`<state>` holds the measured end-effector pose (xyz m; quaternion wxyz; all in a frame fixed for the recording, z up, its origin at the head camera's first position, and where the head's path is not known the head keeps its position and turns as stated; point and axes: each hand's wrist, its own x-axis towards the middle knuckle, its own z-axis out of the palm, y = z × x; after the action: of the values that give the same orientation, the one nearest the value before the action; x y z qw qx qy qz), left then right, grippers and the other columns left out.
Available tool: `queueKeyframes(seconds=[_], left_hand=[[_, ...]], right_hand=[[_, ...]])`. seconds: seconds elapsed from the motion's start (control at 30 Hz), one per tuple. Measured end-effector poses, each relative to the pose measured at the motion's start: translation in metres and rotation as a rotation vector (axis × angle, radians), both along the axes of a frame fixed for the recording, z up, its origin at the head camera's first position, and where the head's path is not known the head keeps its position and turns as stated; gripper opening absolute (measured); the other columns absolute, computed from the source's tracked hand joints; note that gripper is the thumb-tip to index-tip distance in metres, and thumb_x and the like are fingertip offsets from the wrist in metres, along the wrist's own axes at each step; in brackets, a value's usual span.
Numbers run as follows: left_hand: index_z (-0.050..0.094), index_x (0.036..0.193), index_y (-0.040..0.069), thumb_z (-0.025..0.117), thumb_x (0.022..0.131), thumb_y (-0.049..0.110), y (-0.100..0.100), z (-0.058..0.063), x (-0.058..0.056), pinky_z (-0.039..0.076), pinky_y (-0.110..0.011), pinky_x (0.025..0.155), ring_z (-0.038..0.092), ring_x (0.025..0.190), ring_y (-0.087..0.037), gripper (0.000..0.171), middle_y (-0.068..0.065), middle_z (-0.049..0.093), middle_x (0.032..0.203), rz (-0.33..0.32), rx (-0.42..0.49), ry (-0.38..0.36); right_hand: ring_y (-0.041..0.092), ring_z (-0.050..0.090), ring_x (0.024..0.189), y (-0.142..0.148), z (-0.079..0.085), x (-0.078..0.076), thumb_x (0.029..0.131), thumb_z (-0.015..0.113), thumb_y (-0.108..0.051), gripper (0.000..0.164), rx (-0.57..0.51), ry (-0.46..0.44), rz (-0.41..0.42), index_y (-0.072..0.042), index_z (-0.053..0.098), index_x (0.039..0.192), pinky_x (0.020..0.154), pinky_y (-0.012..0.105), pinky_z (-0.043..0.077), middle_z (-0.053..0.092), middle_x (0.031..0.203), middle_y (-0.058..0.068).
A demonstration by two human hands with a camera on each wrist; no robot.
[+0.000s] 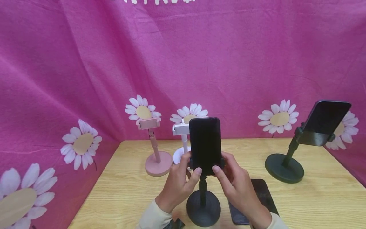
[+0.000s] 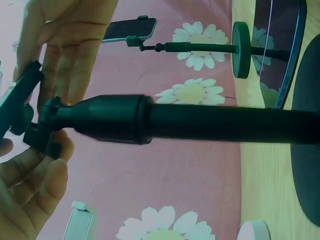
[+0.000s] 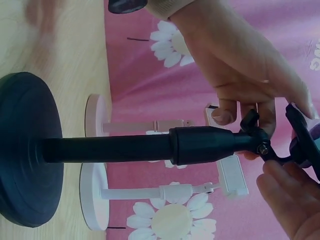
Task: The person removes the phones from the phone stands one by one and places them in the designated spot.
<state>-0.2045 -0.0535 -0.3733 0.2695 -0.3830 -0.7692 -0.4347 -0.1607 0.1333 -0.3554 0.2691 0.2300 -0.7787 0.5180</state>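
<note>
A smartphone with a dark screen stands upright in the clamp of a black phone stand. My left hand grips its lower left side, thumb on the front edge and fingers behind. At the lower right side my right hand holds it likewise, thumb tip at the bottom corner. The left wrist view shows the stand's thick collar and pole, with fingers of both hands around the tilting joint. In the right wrist view the joint's screw shows between the hands.
Behind stand a pink phone stand and a white phone stand, both without phones. At right, another black stand carries a tilted phone. A dark flat device lies under my right forearm. Pink flowered cloth hangs around the wooden table.
</note>
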Motion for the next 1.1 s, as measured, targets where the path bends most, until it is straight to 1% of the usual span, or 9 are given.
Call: queueKeyframes(seconds=[0.17,0.27,0.33,0.43,0.6,0.73,0.8,0.93,1.1], left_hand=[[0.035,0.139,0.014,0.054,0.098,0.023,0.004,-0.001,-0.002,0.042,-0.013,0.052,0.045,0.062,-0.004,0.047,-0.006,0.062,0.110,0.001,-0.024,0.000],[0.035,0.139,0.013,0.052,0.098,0.021,0.003,-0.001,-0.002,0.040,-0.012,0.050,0.041,0.056,-0.003,0.045,-0.006,0.062,0.108,-0.005,-0.022,0.003],[0.034,0.138,0.013,0.051,0.099,0.021,0.003,-0.001,-0.002,0.039,-0.013,0.050,0.039,0.054,-0.003,0.044,-0.004,0.061,0.101,-0.006,-0.025,-0.015],[0.033,0.138,0.013,0.050,0.099,0.020,0.003,0.000,-0.001,0.039,-0.014,0.048,0.038,0.053,-0.002,0.043,-0.002,0.057,0.091,-0.009,-0.029,-0.049],[0.035,0.135,0.011,0.051,0.098,0.020,0.002,-0.001,0.001,0.036,-0.015,0.046,0.034,0.051,-0.001,0.041,0.003,0.046,0.074,0.024,-0.038,-0.059],[0.031,0.136,0.010,0.050,0.100,0.026,0.001,-0.003,0.001,0.037,-0.014,0.047,0.034,0.051,-0.001,0.044,0.003,0.043,0.070,0.031,-0.040,-0.046],[0.024,0.144,0.010,0.049,0.101,0.028,0.001,-0.004,0.001,0.037,-0.014,0.047,0.034,0.050,0.000,0.053,0.003,0.044,0.070,0.017,-0.040,-0.046],[0.012,0.153,0.013,0.050,0.100,0.029,0.001,-0.002,-0.001,0.035,-0.014,0.044,0.031,0.049,0.000,0.066,0.002,0.047,0.074,-0.004,-0.036,-0.063],[0.018,0.150,0.014,0.053,0.099,0.023,0.000,0.001,0.000,0.038,-0.014,0.047,0.032,0.049,-0.001,0.063,0.002,0.053,0.078,-0.006,-0.039,-0.083]], right_hand=[[0.012,0.069,0.091,0.000,0.000,0.000,0.092,0.064,-0.006,0.048,0.025,0.008,-0.011,-0.019,0.048,0.135,0.073,0.032,0.057,0.066,0.118,0.003],[0.012,0.069,0.091,-0.001,0.002,-0.002,0.092,0.063,-0.008,0.047,0.059,0.024,-0.028,-0.018,0.048,0.135,0.073,0.030,0.057,0.066,0.118,0.001],[0.013,0.068,0.092,-0.002,0.004,-0.003,0.092,0.065,-0.009,0.048,0.075,0.039,-0.048,-0.017,0.048,0.136,0.072,0.028,0.057,0.065,0.117,0.001],[0.013,0.065,0.098,-0.006,0.011,-0.006,0.088,0.070,-0.013,0.062,0.095,0.060,-0.099,-0.020,0.041,0.143,0.075,0.027,0.056,0.063,0.121,0.001],[0.022,0.058,0.108,-0.020,0.034,-0.013,0.074,0.083,-0.015,0.099,0.089,0.183,-0.196,-0.018,0.023,0.153,0.083,0.043,0.053,0.055,0.127,0.011],[0.027,0.053,0.112,-0.034,0.054,-0.020,0.069,0.086,-0.022,0.107,0.095,0.299,-0.247,-0.014,0.020,0.153,0.082,0.048,0.054,0.047,0.132,0.018],[0.027,0.053,0.109,-0.041,0.060,-0.024,0.069,0.086,-0.028,0.106,0.117,0.328,-0.281,-0.014,0.022,0.153,0.079,0.046,0.055,0.046,0.131,0.019],[0.028,0.056,0.096,-0.052,0.065,-0.029,0.069,0.085,-0.036,0.102,0.172,0.329,-0.370,-0.020,0.028,0.152,0.069,0.045,0.056,0.045,0.126,0.020],[0.028,0.056,0.079,-0.057,0.063,-0.032,0.070,0.083,-0.032,0.094,0.188,0.312,-0.414,-0.023,0.033,0.150,0.058,0.043,0.056,0.046,0.112,0.021]])
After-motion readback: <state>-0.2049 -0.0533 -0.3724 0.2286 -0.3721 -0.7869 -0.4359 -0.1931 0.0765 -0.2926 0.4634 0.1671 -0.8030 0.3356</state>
